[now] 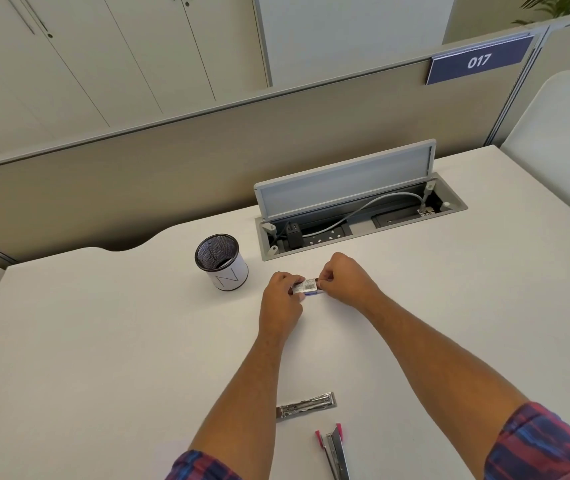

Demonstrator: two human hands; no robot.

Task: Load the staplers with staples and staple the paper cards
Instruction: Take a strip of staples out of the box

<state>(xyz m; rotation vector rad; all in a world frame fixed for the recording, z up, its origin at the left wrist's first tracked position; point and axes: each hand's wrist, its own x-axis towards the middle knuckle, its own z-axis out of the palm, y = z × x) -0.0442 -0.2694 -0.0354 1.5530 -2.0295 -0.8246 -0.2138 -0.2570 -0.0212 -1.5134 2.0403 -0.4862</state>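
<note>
A small staple box [307,286] with a barcode label is held between both hands over the middle of the white desk. My left hand [281,296] grips its left end. My right hand [340,277] pinches its right end, where a dark inner part shows. Near the front edge, between my forearms, lies a silver stapler [306,406], opened out flat. To the right of it and closer to me lies a second stapler [334,452] with pink-red ends, also open. No paper cards are visible.
A black mesh pen cup [221,262] with a white sleeve stands left of my hands. Behind them is an open cable box [356,216] with its lid up, a plug and grey cable inside. A beige partition bounds the desk's far edge [207,223].
</note>
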